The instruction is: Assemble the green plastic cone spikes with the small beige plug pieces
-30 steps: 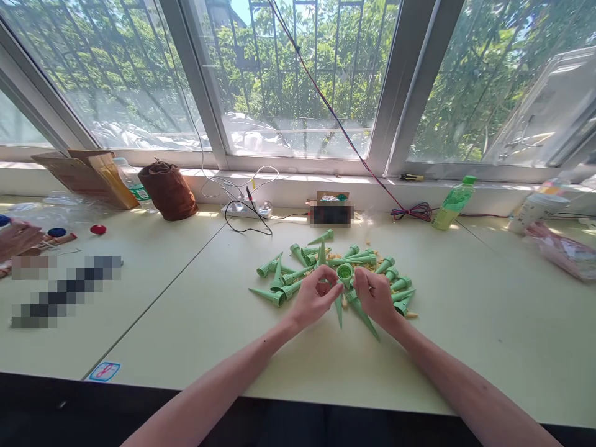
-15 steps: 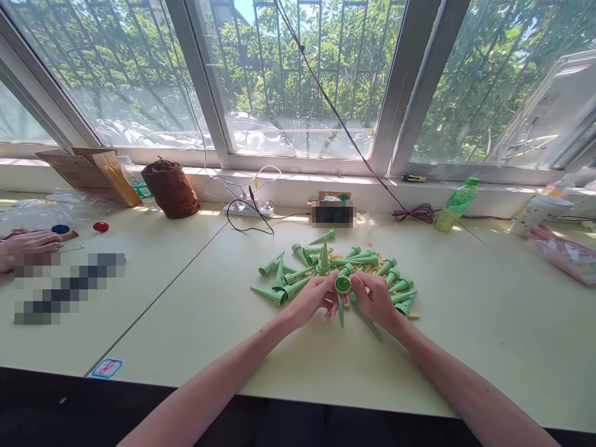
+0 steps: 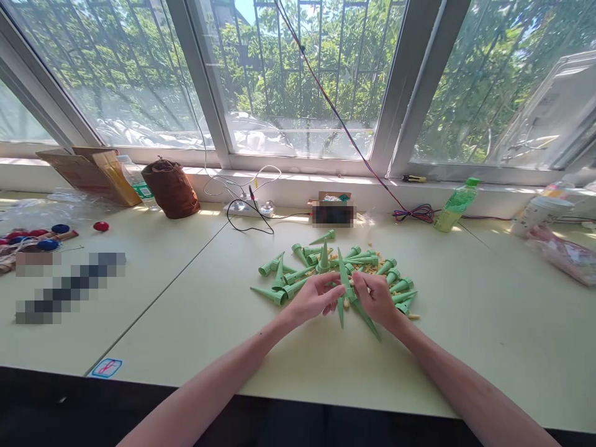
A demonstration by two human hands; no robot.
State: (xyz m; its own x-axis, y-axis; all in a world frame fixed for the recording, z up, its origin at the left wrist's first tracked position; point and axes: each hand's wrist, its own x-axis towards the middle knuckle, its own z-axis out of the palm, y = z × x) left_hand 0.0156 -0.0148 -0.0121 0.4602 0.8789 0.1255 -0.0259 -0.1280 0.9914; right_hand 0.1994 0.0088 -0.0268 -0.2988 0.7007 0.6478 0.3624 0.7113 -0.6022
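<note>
A green plastic watering spike (image 3: 344, 273) is held in front of me with its pointed tip up. My left hand (image 3: 316, 295) has its thumb and fingers against the spike's left side. On the other side, my right hand (image 3: 375, 298) is closed, with thumb and finger pinching near the spike's collar. Around and beyond my hands lies a loose pile of similar green spikes, one standing upright (image 3: 323, 259). Two more spikes point toward me below my hands, one of them (image 3: 369, 320) beneath the right. Small tan pieces (image 3: 372, 267) are scattered among the pile.
Behind the pile stand a small box (image 3: 333, 211), a power strip (image 3: 249, 208) with cables, and a green bottle (image 3: 457, 205). A brown bag (image 3: 171, 188) stands back left. Red and blue balls (image 3: 48, 244) lie far left; a cup (image 3: 540, 214) is at right.
The spike in my hands has turned from its open end facing me to its tip pointing up. Another person's hand at far left has left view, uncovering the balls.
</note>
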